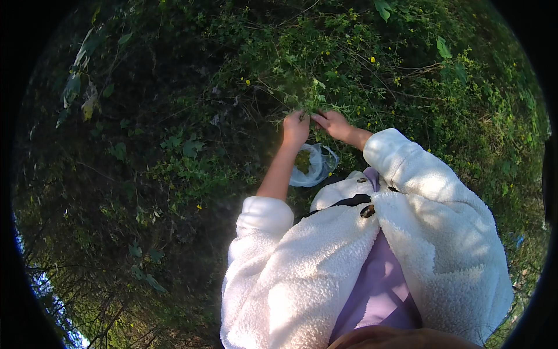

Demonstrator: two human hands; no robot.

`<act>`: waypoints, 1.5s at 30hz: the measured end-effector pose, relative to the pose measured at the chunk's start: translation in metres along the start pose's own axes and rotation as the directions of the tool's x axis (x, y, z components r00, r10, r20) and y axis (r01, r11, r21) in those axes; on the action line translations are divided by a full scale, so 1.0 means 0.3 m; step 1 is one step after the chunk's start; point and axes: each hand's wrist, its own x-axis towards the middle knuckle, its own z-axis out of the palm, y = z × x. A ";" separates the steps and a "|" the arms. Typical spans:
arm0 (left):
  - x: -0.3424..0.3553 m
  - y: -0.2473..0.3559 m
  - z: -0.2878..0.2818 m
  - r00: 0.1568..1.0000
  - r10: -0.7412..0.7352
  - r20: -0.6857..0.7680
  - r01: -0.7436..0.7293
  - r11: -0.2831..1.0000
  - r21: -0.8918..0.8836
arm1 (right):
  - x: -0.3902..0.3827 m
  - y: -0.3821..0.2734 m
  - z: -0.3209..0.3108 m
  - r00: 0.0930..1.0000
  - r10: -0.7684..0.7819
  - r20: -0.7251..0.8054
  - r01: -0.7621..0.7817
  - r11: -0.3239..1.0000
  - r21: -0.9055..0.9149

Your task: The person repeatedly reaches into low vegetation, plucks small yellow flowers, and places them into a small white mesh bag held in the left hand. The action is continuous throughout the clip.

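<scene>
Hand work among flowering scrub: both hands closed at the greenery, bag just below

Upper left of the frame: pale, drooping leaves (81, 75) hang in shade, well apart from the work. Left of centre, lobed leaves (189, 145) sit low in the undergrowth.

Centre: the left hand (296, 127) is curled nearly closed, fingertips together on green sprigs (315, 106), which rise just above both hands. Just beneath, a translucent plastic bag (328, 166) shows an open mouth with yellow-green plant matter (303, 161) inside; what supports it cannot be told.

Right of centre: the right hand (332, 124) is closed in a pinch, thumb against finger, on the same sprigs. The exact point of grip is partly hidden by leaves. Further right, a yellow flower (372, 59) and thin bare stems (407, 72) stand in the upper right.

Assessment: sound handling would seem to call for one hand steadying the stem while the other nips close to it, without dragging neighbouring stems. The bag's mouth should be kept uppermost and clear of the sleeves (401, 154).
</scene>
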 end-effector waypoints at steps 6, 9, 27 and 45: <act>-0.029 0.013 -0.058 0.974 -0.040 0.225 0.021 0.996 0.083 | -0.007 0.066 -0.041 0.998 -0.059 -0.015 0.061 0.979 0.195; -0.052 -0.013 -0.114 0.925 0.013 0.379 0.140 0.917 -0.374 | -0.042 0.069 -0.094 0.999 0.037 0.022 -0.041 0.969 0.242; 0.271 -0.046 -0.535 0.897 -0.285 0.337 0.385 0.879 -0.280 | -0.191 0.076 -0.565 0.920 0.288 -0.266 -0.253 0.954 0.161; 1.057 -0.038 -0.238 0.878 -0.479 0.010 0.316 0.564 -0.763 | -0.300 0.347 -0.484 0.846 0.397 -0.357 -0.323 0.913 0.250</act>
